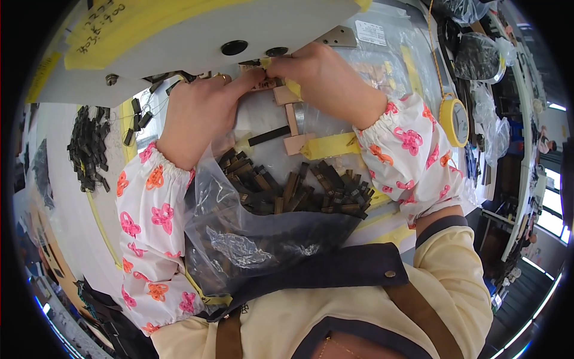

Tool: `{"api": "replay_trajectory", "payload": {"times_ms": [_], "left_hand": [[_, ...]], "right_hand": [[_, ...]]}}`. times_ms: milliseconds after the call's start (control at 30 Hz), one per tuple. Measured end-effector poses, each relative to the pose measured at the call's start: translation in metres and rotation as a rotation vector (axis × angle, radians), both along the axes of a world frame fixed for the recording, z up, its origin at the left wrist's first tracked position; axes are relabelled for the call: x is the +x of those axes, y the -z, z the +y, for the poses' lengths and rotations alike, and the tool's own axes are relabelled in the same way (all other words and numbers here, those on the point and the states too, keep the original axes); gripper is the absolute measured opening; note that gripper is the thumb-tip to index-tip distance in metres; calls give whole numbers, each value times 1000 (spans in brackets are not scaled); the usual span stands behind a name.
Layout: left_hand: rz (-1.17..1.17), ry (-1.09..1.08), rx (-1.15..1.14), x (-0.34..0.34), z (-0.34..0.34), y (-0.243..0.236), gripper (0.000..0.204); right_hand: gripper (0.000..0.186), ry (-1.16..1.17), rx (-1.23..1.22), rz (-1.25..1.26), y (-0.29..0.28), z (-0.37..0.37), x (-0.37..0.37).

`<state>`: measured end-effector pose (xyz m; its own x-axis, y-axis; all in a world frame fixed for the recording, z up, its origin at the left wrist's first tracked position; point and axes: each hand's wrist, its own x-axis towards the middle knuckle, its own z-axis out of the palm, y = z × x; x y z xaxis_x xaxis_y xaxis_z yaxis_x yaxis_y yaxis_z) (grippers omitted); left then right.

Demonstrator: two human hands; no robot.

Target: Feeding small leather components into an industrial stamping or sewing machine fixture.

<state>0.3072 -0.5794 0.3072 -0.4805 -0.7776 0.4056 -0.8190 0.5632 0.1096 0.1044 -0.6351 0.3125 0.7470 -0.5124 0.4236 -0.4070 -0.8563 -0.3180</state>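
Observation:
My left hand (203, 110) and my right hand (335, 75) meet under the arm of a white sewing machine (179, 48). Their fingertips are closed and pressed down close together; whatever small piece is in them is too hidden to name. Tan guide blocks (291, 119) are taped to the table just below my fingers. Beside them lies a single dark strip (269, 135). Nearer to me, a clear plastic bag (218, 209) lies open, with many short dark folded strips (299, 188) spilling from its mouth.
Left of the machine sits a pile of dark strips (89, 146), with several more on loose threads (137, 116). Yellow tape (332, 145) crosses the table. On the right are a yellow round tape measure (454, 119) and plastic bags (478, 57) by a shelf.

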Motion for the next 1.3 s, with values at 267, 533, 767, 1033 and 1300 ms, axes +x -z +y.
{"api": "replay_trajectory", "payload": {"times_ms": [267,533,767,1033,1300], "left_hand": [[233,-63,99,9,2,10,35],[61,-17,18,16,-3,6,33],[-56,-17,4,17,2,-1,37],[-53,-24,29,19,-2,2,38],[-50,-17,12,18,-2,3,39]], "right_hand": [[16,-12,-183,103,-1,-2,-6],[21,17,-213,125,4,-9,-3],[22,0,-258,149,1,-5,-4],[22,47,-282,177,4,-10,-4],[24,87,-279,183,10,-10,-3]]}}
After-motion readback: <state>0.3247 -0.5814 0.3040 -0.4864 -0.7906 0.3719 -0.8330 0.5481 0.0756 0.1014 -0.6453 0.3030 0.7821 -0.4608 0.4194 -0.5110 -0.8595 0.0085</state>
